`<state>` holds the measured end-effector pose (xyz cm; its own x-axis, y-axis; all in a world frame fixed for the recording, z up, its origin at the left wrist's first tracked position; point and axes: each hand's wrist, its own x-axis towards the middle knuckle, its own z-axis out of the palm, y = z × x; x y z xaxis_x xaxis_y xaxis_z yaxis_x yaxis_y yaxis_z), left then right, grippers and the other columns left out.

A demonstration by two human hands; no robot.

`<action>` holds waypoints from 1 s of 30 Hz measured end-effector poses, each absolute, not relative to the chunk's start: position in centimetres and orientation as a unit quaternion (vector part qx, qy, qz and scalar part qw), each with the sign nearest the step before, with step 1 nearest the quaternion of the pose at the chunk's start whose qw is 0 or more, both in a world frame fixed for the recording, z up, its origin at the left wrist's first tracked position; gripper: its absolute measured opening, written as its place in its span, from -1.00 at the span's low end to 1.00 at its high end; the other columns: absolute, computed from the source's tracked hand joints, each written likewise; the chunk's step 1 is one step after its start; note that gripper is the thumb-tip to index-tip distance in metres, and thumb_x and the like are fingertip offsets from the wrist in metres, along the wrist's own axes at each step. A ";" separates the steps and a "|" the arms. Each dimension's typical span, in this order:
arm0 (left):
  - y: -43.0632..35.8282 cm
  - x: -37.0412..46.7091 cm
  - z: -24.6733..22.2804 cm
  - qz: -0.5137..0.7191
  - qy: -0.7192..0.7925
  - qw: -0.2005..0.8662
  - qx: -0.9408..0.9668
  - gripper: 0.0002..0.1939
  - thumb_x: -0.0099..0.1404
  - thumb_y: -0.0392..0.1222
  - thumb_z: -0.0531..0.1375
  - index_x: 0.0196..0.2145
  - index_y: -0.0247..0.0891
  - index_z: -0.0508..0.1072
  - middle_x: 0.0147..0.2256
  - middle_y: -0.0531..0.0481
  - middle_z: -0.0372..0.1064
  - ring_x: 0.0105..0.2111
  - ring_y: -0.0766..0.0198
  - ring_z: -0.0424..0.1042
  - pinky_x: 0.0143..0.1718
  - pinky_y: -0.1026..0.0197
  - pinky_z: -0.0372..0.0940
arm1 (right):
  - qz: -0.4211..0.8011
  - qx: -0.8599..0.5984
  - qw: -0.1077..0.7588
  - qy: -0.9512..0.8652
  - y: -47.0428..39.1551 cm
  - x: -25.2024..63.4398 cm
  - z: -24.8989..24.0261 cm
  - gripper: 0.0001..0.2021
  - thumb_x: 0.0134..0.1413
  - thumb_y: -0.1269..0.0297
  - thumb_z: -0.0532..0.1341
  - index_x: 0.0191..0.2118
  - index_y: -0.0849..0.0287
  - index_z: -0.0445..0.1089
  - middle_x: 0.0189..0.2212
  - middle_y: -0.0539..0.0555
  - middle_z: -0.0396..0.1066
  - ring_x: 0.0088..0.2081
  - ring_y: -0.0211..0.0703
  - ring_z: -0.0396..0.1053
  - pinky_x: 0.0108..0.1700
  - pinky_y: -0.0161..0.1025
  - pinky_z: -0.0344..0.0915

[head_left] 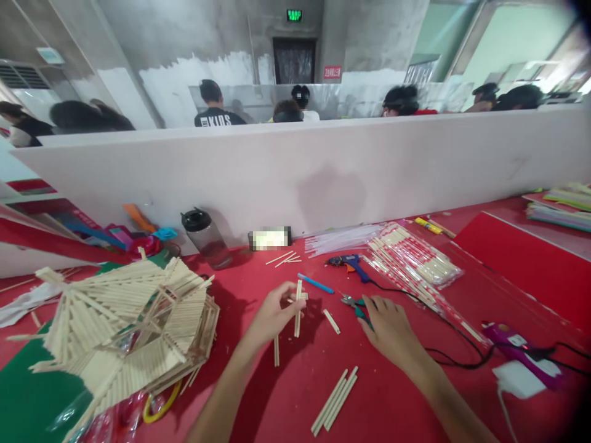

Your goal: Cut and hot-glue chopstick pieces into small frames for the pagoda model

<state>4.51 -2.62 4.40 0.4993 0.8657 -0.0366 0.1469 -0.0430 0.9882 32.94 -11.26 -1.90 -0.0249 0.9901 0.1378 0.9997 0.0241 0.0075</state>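
My left hand (278,312) pinches a small piece made of pale wooden sticks (298,317), held upright, with a short crosspiece near its top. My right hand (390,323) is closed over the green handles of a pair of cutting pliers (351,301), whose jaws point left; part of the handles is hidden under the fingers. Between the hands a short pair of sticks (331,321) lies on the red table. Several longer sticks (335,401) lie together nearer to me. Another thin stick (276,351) shows just below my left hand.
At left stands a large stick-built model (133,326) on a green board (23,384). Behind are a dark-lidded bottle (205,237), a blue glue gun (351,264) with a black cord, glue sticks (341,239) and bagged sticks (418,255). A white partition (240,178) separates other people.
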 end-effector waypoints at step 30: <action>-3.6 5.3 5.0 0.418 0.388 0.675 0.469 -0.60 0.28 0.08 0.26 -0.12 -0.22 0.25 -0.14 -0.15 0.52 -0.48 0.31 0.54 -0.42 0.26 0.42 | 0.440 -0.432 0.181 -0.766 -0.3 29.0 7.0 -0.49 0.19 -0.01 0.20 0.20 0.08 0.35 0.16 0.16 0.37 0.16 0.10 0.31 0.22 0.04 0.20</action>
<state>5.34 -3.60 5.01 0.3502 0.9274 -0.1315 -0.1995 0.2110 0.9569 29.05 -0.30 7.00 -0.5605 0.8217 -0.1031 0.5037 0.2394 -0.8301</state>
